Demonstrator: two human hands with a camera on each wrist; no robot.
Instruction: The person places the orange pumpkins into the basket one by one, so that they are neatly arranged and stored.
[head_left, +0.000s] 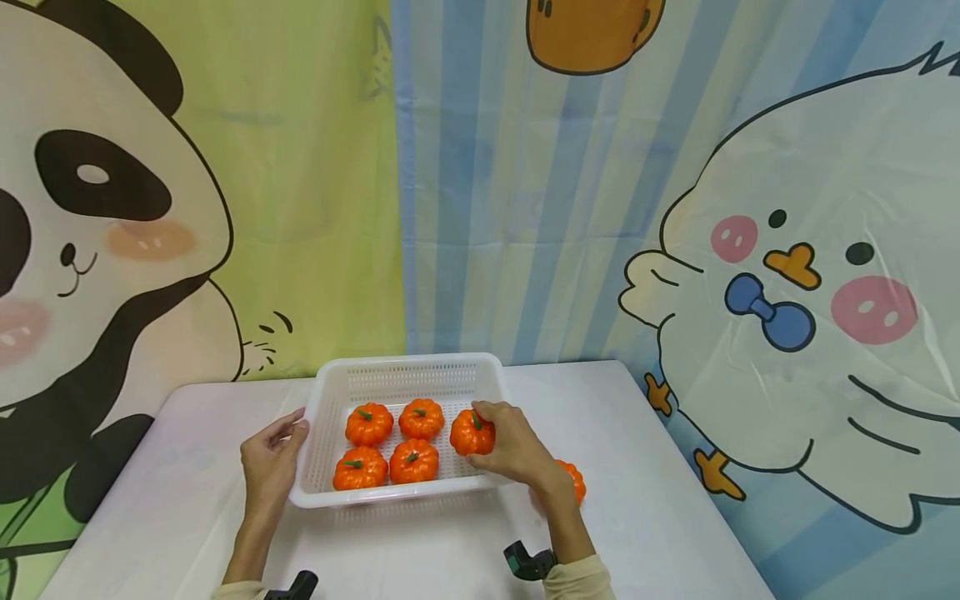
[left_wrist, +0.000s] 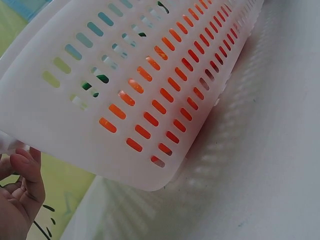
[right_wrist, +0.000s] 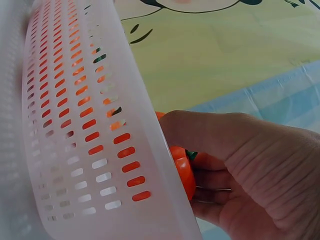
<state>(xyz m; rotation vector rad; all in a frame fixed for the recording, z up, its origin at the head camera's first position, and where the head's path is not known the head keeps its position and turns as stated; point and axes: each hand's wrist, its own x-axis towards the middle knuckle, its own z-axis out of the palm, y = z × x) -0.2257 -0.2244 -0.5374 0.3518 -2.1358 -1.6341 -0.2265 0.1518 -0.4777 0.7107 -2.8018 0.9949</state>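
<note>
A white perforated plastic basket (head_left: 397,492) stands on the table with several small orange pumpkins inside, among them a front-left pumpkin (head_left: 360,469) and a back-left pumpkin (head_left: 369,425). My left hand (head_left: 272,458) holds the basket's left rim; in the left wrist view, the fingertips (left_wrist: 26,162) are at that rim. With thumb and fingers, my right hand (head_left: 517,446) grips a pumpkin (head_left: 467,435) with a green stem at the basket's right end. Seen from the right wrist, the basket wall (right_wrist: 100,150) partly hides this gripped pumpkin (right_wrist: 183,170).
Another orange pumpkin (head_left: 576,481) lies on the white table (head_left: 645,500) to the right of the basket, partly hidden by my right wrist. Behind the table hangs a curtain (head_left: 487,208) printed with cartoon animals.
</note>
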